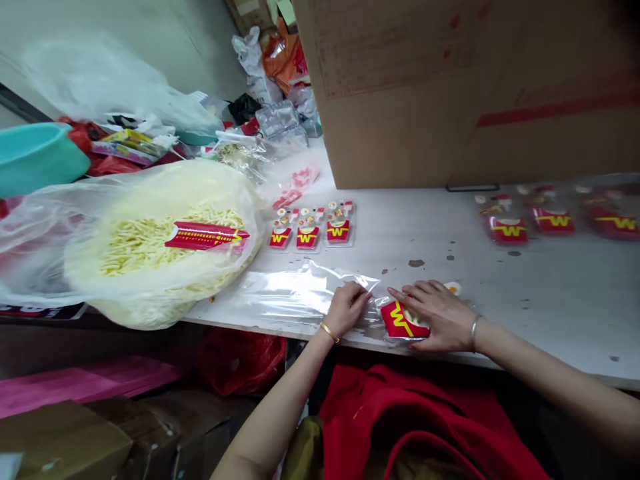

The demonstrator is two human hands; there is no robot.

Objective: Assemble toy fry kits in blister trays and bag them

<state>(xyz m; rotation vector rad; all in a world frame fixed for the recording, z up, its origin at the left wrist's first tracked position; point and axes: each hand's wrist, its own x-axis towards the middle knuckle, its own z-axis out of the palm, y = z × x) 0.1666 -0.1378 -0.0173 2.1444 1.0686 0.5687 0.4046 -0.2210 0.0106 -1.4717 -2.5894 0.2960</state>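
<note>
My right hand lies over a red fries-box pack with a yellow W, its fingers along the top and thumb at the lower edge. Clear plastic surrounds this pack near the table's front edge. To its left, my left hand has its fingertips pinched at the opening end of a clear plastic bag, which stretches flat leftward. A small fried-egg piece shows just beyond my right fingers. Part of the pack is hidden under the right hand.
Several similar packs stand in a row behind my left hand; blurred ones sit far right. A large cardboard box blocks the back. Left lies a big bag of pale fries-like pieces with a red carton on top.
</note>
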